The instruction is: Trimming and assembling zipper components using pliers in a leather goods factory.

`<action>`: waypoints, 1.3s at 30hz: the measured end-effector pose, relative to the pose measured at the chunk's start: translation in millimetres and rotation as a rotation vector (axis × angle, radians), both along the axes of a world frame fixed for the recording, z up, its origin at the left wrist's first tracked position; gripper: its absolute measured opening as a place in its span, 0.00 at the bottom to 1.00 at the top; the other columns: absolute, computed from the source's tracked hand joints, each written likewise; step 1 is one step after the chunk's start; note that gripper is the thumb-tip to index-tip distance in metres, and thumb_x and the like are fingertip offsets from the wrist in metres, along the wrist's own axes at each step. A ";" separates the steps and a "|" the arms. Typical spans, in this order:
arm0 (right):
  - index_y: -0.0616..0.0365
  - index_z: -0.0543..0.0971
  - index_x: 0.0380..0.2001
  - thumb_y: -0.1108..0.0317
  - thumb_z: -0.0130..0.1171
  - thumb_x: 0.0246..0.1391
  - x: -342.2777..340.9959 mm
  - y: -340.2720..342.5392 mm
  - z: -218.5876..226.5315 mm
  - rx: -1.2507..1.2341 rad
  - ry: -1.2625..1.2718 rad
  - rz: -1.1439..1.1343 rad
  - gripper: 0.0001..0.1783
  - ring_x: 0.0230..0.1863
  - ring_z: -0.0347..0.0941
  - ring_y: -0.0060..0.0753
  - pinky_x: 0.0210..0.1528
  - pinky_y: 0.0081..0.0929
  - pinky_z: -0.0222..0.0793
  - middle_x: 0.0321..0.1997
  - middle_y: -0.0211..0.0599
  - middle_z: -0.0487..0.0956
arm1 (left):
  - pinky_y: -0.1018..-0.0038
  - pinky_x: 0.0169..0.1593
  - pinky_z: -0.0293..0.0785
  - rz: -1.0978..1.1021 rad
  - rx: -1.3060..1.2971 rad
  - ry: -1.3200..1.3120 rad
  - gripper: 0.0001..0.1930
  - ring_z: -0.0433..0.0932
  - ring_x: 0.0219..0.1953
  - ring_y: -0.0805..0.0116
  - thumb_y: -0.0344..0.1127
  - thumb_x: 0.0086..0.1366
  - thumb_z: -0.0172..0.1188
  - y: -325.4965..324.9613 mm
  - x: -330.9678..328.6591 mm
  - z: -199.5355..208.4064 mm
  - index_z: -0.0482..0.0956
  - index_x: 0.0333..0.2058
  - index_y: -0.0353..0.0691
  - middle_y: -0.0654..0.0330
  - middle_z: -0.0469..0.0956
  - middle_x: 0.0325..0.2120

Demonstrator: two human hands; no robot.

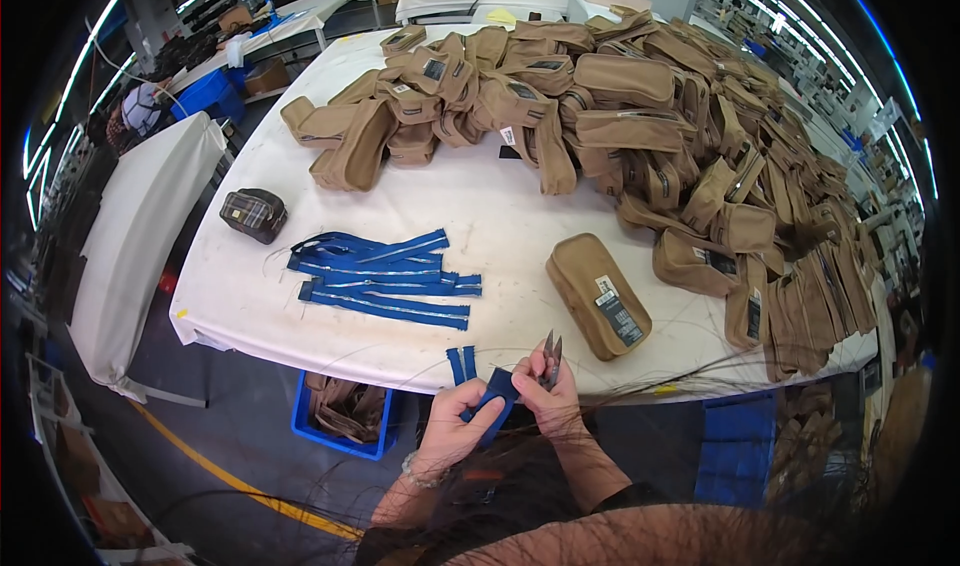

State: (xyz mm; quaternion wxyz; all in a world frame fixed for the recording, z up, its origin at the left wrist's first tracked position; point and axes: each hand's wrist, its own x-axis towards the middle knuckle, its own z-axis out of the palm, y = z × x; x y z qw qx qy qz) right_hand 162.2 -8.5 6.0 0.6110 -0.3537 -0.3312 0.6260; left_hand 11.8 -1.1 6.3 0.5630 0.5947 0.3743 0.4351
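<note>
My left hand (455,428) is closed on a blue zipper piece (502,386) at the table's front edge. My right hand (548,398) grips small metal thread snips (552,350), their blades pointing up. Its thumb rests against the blue piece's edge. Two short strips of blue zipper tape (461,364) lie just beyond my left hand. Farther left on the table is a loose stack of longer blue zippers (390,288), with stray threads at their ends. A tan zip pouch (600,301) with a dark label lies beyond my right hand.
A large heap of tan pouches (640,106) covers the table's far and right side. On the left stands a small dark plaid pouch (254,215). A blue bin (345,414) with brown pieces sits below the front edge. Someone (145,108) is in the left background.
</note>
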 end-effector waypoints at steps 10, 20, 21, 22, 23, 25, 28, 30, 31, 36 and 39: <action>0.53 0.59 0.26 0.68 0.55 0.54 5.4 -1.1 -7.5 0.080 -0.316 0.067 0.14 0.30 0.53 0.15 0.34 0.13 0.55 0.28 0.24 0.57 | 0.85 0.29 0.63 -0.016 -0.143 -0.046 0.09 0.68 0.25 0.82 0.29 0.63 0.48 1.4 5.6 -10.9 0.76 0.33 0.31 0.66 0.75 0.24; 0.55 0.58 0.50 0.76 0.45 0.58 23.0 -4.7 -69.1 0.430 0.018 0.047 0.17 0.35 0.60 0.16 0.36 0.13 0.63 0.36 0.24 0.61 | 0.84 0.27 0.64 -0.407 -0.107 -0.152 0.09 0.68 0.23 0.82 0.31 0.63 0.49 20.9 107.2 -8.7 0.76 0.33 0.32 0.65 0.75 0.23; 0.55 0.58 0.50 0.76 0.45 0.58 28.2 -4.4 -71.4 0.436 0.007 0.024 0.17 0.35 0.60 0.16 0.36 0.13 0.63 0.36 0.24 0.61 | 0.84 0.27 0.64 -0.434 -0.110 -0.156 0.09 0.68 0.23 0.82 0.31 0.63 0.49 22.5 114.3 -10.6 0.76 0.34 0.32 0.65 0.75 0.23; 0.55 0.59 0.50 0.75 0.45 0.58 30.0 -14.0 -76.5 0.424 0.010 -0.023 0.16 0.36 0.60 0.16 0.37 0.13 0.63 0.36 0.25 0.61 | 0.84 0.27 0.64 -0.476 -0.113 -0.160 0.09 0.68 0.23 0.82 0.31 0.63 0.49 21.9 123.3 -9.4 0.76 0.34 0.32 0.65 0.75 0.23; 0.55 0.59 0.49 0.74 0.45 0.58 36.4 -13.6 -81.2 0.412 0.012 -0.076 0.16 0.36 0.60 0.16 0.38 0.14 0.63 0.37 0.25 0.62 | 0.84 0.26 0.64 -0.524 -0.117 -0.164 0.09 0.68 0.23 0.82 0.31 0.63 0.49 20.0 133.9 -8.2 0.76 0.34 0.32 0.65 0.75 0.22; 0.55 0.60 0.49 0.73 0.45 0.58 38.0 -22.3 -98.3 0.389 0.019 -0.195 0.16 0.37 0.61 0.17 0.39 0.15 0.63 0.38 0.25 0.62 | 0.84 0.26 0.64 -0.632 -0.129 -0.169 0.10 0.68 0.22 0.81 0.32 0.63 0.49 13.9 156.0 -7.1 0.76 0.34 0.32 0.65 0.75 0.22; 0.55 0.61 0.49 0.71 0.45 0.59 38.4 -50.0 -121.4 0.354 0.017 -0.368 0.15 0.39 0.61 0.18 0.40 0.16 0.63 0.39 0.26 0.63 | 0.84 0.26 0.64 -0.793 -0.150 -0.194 0.10 0.69 0.22 0.81 0.32 0.63 0.49 -7.4 191.6 -0.1 0.76 0.34 0.32 0.65 0.75 0.22; 0.55 0.62 0.49 0.70 0.45 0.59 51.8 -59.7 -128.7 0.332 0.034 -0.452 0.15 0.40 0.62 0.19 0.42 0.17 0.63 0.40 0.26 0.64 | 0.84 0.25 0.64 -0.865 -0.165 -0.202 0.10 0.69 0.22 0.81 0.32 0.63 0.49 -18.5 205.4 2.8 0.76 0.34 0.32 0.64 0.75 0.22; 0.56 0.62 0.49 0.69 0.45 0.59 58.0 -64.8 -128.0 0.320 0.044 -0.488 0.15 0.41 0.62 0.19 0.42 0.18 0.63 0.41 0.27 0.65 | 0.84 0.25 0.64 -0.895 -0.173 -0.207 0.10 0.69 0.21 0.81 0.33 0.63 0.49 -23.7 211.1 3.5 0.76 0.34 0.32 0.64 0.75 0.22; 0.56 0.64 0.48 0.65 0.45 0.59 76.2 -90.1 -121.8 0.246 0.119 -0.597 0.15 0.44 0.63 0.21 0.45 0.20 0.64 0.43 0.28 0.66 | 0.83 0.24 0.64 -0.967 -0.223 -0.227 0.10 0.69 0.21 0.81 0.33 0.63 0.50 -47.9 223.0 6.0 0.76 0.34 0.33 0.64 0.75 0.21; 0.56 0.66 0.48 0.63 0.45 0.59 78.4 -96.4 -114.6 0.204 0.186 -0.614 0.15 0.46 0.64 0.22 0.47 0.22 0.64 0.45 0.29 0.68 | 0.83 0.23 0.65 -0.961 -0.247 -0.227 0.10 0.69 0.20 0.80 0.34 0.63 0.50 -55.0 219.9 7.5 0.76 0.34 0.33 0.64 0.75 0.21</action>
